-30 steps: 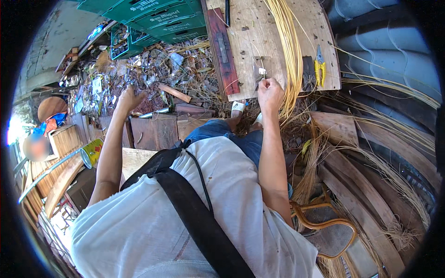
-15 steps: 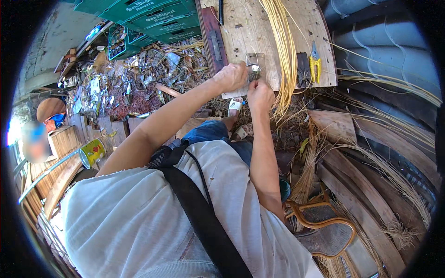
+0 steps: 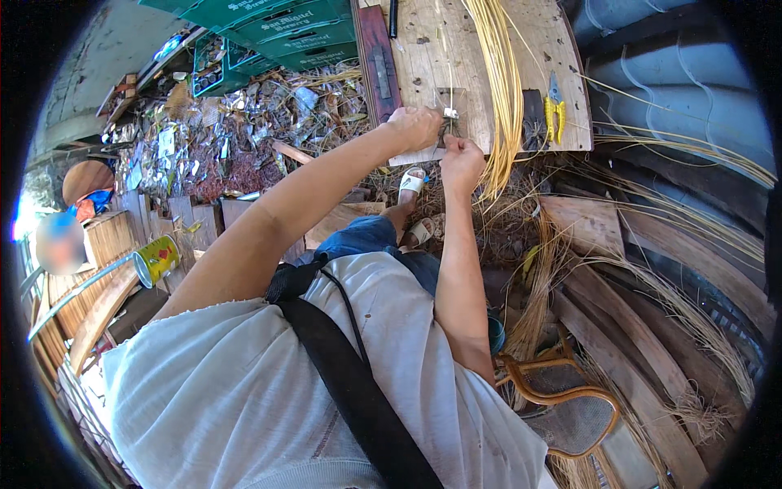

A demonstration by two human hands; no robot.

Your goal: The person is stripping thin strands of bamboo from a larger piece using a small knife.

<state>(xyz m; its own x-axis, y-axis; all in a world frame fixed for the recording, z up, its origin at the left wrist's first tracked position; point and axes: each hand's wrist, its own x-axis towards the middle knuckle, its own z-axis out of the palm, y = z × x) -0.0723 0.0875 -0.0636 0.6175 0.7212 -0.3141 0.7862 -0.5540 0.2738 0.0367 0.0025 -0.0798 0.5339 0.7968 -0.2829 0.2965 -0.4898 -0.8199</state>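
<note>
Thin strip (image 3: 450, 69) runs over the wooden board (image 3: 421, 49), past a small white piece (image 3: 450, 112), into the pinch of the right hand (image 3: 463, 165). The left hand (image 3: 418, 129) is curled nearby; its hold cannot be told. Yellow bundle (image 3: 503, 73) and pliers (image 3: 555, 99) lie rightward, reddish block (image 3: 374, 34) leftward.

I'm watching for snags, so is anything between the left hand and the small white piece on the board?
Nothing visible: the left hand is just left of the small white piece. The strand bundle lies on the piece's other side.
</note>
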